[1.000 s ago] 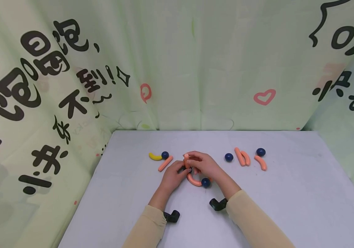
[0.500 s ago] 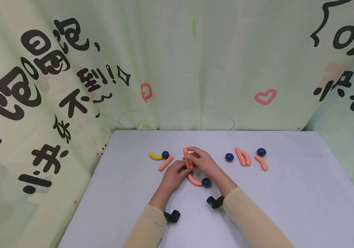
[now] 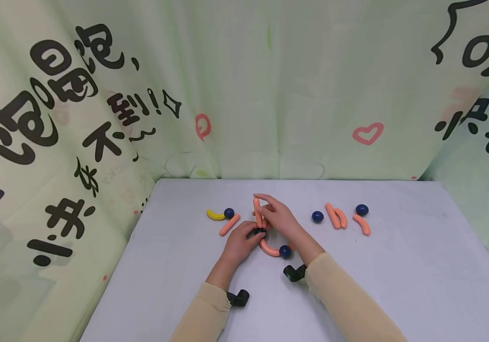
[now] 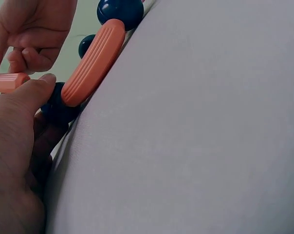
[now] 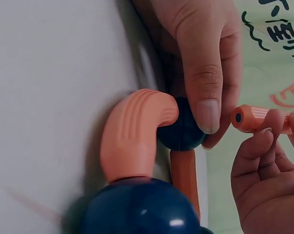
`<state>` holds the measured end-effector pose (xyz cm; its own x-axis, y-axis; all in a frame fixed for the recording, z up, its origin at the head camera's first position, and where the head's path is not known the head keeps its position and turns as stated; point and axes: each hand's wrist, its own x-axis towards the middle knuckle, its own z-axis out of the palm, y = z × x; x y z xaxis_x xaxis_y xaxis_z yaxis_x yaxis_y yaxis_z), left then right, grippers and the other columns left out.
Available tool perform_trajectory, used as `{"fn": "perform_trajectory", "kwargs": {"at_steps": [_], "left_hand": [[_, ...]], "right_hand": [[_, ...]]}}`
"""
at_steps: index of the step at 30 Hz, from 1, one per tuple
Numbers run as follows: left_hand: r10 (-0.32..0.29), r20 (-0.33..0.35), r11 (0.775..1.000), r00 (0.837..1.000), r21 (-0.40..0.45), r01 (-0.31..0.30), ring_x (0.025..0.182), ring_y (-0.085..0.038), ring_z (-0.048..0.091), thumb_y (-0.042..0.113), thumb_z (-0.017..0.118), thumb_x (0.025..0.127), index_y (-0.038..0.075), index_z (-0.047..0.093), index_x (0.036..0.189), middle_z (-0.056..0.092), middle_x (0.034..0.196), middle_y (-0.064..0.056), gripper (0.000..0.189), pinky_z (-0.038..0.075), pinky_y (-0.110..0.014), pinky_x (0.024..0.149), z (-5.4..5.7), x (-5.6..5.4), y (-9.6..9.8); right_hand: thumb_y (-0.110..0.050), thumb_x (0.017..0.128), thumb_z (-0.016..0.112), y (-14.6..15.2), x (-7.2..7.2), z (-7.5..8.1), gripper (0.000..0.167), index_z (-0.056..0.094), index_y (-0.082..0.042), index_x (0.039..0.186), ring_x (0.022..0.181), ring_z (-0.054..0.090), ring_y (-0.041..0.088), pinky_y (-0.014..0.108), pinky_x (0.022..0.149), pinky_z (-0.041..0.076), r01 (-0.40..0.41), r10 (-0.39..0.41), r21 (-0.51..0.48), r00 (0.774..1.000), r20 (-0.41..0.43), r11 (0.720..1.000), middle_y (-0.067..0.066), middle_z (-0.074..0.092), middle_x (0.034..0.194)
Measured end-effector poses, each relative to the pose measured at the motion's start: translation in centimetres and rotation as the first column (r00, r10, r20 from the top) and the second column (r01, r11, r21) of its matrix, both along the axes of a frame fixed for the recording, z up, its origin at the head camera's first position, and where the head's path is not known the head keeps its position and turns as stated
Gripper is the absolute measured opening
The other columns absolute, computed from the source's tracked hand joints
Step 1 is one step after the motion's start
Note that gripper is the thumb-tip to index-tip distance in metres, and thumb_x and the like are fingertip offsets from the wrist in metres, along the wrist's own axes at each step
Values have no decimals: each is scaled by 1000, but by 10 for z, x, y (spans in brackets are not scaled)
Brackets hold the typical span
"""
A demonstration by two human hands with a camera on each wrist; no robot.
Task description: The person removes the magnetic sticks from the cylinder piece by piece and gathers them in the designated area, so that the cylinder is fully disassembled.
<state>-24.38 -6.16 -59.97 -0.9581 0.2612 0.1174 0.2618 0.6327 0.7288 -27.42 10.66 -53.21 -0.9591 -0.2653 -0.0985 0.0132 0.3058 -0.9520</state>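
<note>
My left hand [image 3: 239,243] pinches a dark blue ball [image 5: 178,129] low over the table. A curved orange rod [image 3: 269,250] joins this ball to another blue ball [image 3: 285,251]; a further orange rod [image 5: 185,170] also meets the held ball in the right wrist view. Just above, my right hand [image 3: 283,224] holds a ribbed, straight orange rod [image 3: 256,209] upright between thumb and fingers. Its dark round end faces the held ball, with a gap between them in the right wrist view. The back of the joined shape is partly hidden by my hands.
On the white table [image 3: 176,266], a yellow curved rod [image 3: 215,215], a blue ball [image 3: 229,213] and an orange rod [image 3: 229,225] lie left. Two blue balls [image 3: 318,217] and several orange rods [image 3: 361,224] lie right. A printed curtain [image 3: 295,95] hangs behind.
My right hand has risen with the straight orange rod, moving away from the ball, and more of the rod shows. The left hand has stayed in place on the ball.
</note>
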Motion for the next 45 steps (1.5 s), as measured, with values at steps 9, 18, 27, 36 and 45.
{"fn": "perform_trajectory", "kwargs": {"at_steps": [9,18,27,36,45], "left_hand": [[-11,15,1000,1000,-4,11,123,-12,58,44,63,95,28,68,121,65,126,9,31,47,-39,106,2,0,-1],[-18,3,1000,1000,-3,18,120,-14,60,46,62,95,28,69,121,65,126,8,33,48,-39,105,1,0,-3],[-38,-19,999,999,26,38,123,-12,58,45,63,95,29,69,119,64,128,9,30,47,-38,106,-1,-2,-4],[-49,-17,999,999,21,49,120,-12,59,47,62,95,28,68,119,64,125,9,31,48,-37,105,-1,-3,-4],[-38,-9,999,999,10,38,120,-13,59,46,62,95,28,69,118,64,124,8,30,48,-38,104,1,-1,-3]], "right_hand": [[-28,102,54,-8,-20,1,37,51,-38,138,62,55,21,34,56,51,40,-40,-17,999,7,999,9,63,93],[-30,101,55,-23,-35,-1,38,50,-30,139,66,60,26,36,68,55,130,-127,-29,987,99,991,7,62,81],[-33,101,55,-33,-49,-11,39,49,-24,139,69,60,17,29,65,50,126,-139,84,973,182,988,5,65,83],[-30,99,59,-37,-49,-15,39,52,-17,135,60,61,13,25,58,52,75,-103,148,976,194,986,5,65,75],[-28,97,62,-37,-51,-17,37,54,-13,130,60,61,13,25,57,52,48,-89,198,975,202,979,3,64,73]]}}
